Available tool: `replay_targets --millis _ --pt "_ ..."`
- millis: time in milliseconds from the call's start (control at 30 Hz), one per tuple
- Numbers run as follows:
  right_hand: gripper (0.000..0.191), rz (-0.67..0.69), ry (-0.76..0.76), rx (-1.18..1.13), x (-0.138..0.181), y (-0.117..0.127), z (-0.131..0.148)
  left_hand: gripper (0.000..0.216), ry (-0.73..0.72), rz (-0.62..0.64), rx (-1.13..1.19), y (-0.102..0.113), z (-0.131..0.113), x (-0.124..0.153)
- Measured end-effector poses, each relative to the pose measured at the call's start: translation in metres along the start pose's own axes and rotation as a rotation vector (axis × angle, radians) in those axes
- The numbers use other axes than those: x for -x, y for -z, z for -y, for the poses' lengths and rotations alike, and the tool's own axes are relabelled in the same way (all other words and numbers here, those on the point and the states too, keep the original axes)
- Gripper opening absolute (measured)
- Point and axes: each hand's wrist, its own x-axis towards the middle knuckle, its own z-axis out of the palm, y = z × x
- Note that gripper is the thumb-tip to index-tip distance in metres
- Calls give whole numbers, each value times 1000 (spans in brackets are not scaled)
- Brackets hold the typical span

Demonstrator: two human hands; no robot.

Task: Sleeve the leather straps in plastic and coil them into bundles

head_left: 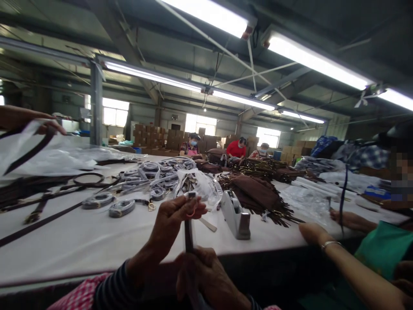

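A dark brown strap (189,237) stands upright in front of me, apparently in a clear plastic sleeve. The fingers of my left hand (167,221) pinch its upper end, where a small light-coloured piece shows. Lower down, my right hand (211,275) is wrapped round the strap near the table's front edge. Just beyond my hands, to the right, is a grey tape dispenser (237,217). Behind my left hand lie coiled straps in grey wrapping (122,207) and a clear plastic bag (206,185) with small pieces in it.
Brown fringed bags (254,193) are piled beyond the dispenser. At left, a co-worker's hand (48,125) holds a dark strap over plastic sheeting (64,155). A co-worker's arm (342,254) reaches in from the right. Loose brown straps (48,224) cross the white table (97,249).
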Motion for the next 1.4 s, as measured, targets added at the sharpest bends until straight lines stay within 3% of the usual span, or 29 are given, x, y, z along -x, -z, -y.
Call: replay_targets --millis 133,233,400,467,600,667,867,967,1200,1400 --pt "55 9 -124 86 23 17 27 25 -190 197 -342 17 38 4" --pt "50 -46 -190 127 35 37 36 24 -195 342 -443 24 44 7" --pt "53 -33 -248 137 49 70 31 27 67 215 -125 14 8 3" --pt "55 4 -240 79 50 83 30 26 184 305 24 12 -11 3" --pt "73 41 -158 -195 42 100 44 27 457 637 119 15 -35 8" --pt "70 25 -114 -224 39 100 58 34 491 714 58 17 -39 10" --pt "44 95 -131 33 47 78 89 51 501 721 -255 24 -41 0" --pt "46 40 -150 92 50 69 94 52 493 759 -359 26 -40 -3" --pt "49 15 -161 235 39 59 104 55 426 781 -351 17 -24 -5" --pt "51 -18 -136 377 46 72 112 45 545 813 -420 44 -16 -8"
